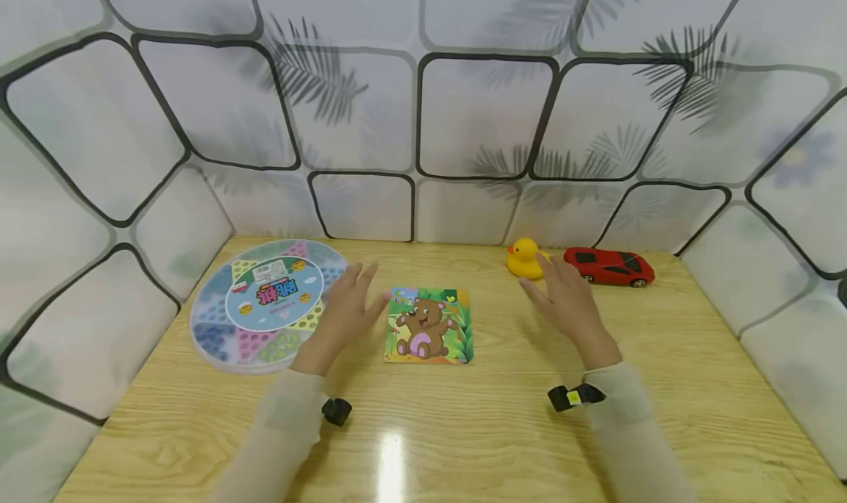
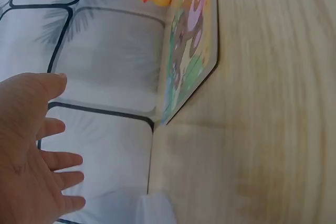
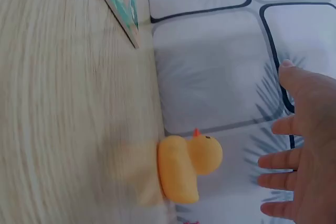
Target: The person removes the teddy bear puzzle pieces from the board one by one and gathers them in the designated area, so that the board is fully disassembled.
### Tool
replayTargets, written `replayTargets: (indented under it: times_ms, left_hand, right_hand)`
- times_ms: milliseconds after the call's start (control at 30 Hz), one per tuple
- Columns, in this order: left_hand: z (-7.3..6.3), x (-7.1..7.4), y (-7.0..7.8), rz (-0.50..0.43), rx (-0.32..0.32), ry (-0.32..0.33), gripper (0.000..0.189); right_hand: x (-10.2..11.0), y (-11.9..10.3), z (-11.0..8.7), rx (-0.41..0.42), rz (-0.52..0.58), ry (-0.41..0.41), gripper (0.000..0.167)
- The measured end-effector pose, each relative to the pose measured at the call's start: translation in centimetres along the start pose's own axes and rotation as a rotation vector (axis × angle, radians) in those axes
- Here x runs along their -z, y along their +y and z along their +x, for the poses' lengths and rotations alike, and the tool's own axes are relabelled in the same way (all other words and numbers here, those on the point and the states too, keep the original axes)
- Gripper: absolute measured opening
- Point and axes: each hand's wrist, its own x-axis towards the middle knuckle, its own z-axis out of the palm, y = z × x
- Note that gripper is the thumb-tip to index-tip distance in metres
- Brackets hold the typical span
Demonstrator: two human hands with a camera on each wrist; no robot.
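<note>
A square bear puzzle board lies flat on the table between my two hands. My left hand hovers with spread, relaxed fingers between that board and a round Chinese checkers set; it holds nothing. My right hand is also raised with its fingers apart, just in front of a yellow rubber duck and a red toy car. In the right wrist view the duck stands apart from the fingers. The left wrist view shows the puzzle board beyond the left hand.
The wooden table meets a patterned fabric wall along its back, with more fabric rising at both sides. Dark wrist cameras sit on both sleeves. A bright light reflection shows on the table near the front.
</note>
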Motion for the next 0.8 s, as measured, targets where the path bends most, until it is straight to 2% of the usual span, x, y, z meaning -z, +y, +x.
replayTargets:
  times_ms: [133, 267, 367, 500, 600, 700, 800]
  left_hand:
    - [-0.1, -0.9, 0.4, -0.16, -0.034, 0.021, 0.053]
    - [0.0, -2.0, 0.8, -0.332, -0.02, 0.045, 0.042]
    - [0.2, -2.7, 1.0, -0.494, 0.042, 0.042, 0.035]
    - [0.3, -3.6, 1.2, -0.684, 0.134, 0.006, 0.031]
    - [0.6, -4.3, 1.1, -0.733, 0.145, -0.012, 0.028]
    - [0.9, -5.0, 0.9, -0.677, 0.12, -0.03, 0.026]
    - [1.0, -5.5, 0.7, -0.603, 0.117, -0.083, 0.028]
  right_hand:
    - [-0.8, -1.0, 0.1, 0.009, 0.208, 0.036, 0.057]
    - [-2.0, -2.2, 0.3, -0.002, 0.436, 0.059, 0.041]
    - [-2.0, -4.0, 0.1, -0.017, 0.571, 0.041, 0.033]
    - [-2.9, -5.2, 0.1, -0.03, 0.671, -0.022, 0.032]
    - [-4.7, -4.6, 0.5, -0.021, 0.708, -0.058, 0.033]
    - [-6.1, -4.2, 0.8, -0.011, 0.754, -0.089, 0.033]
    - [-7.0, -4.1, 1.1, -0.02, 0.805, -0.131, 0.034]
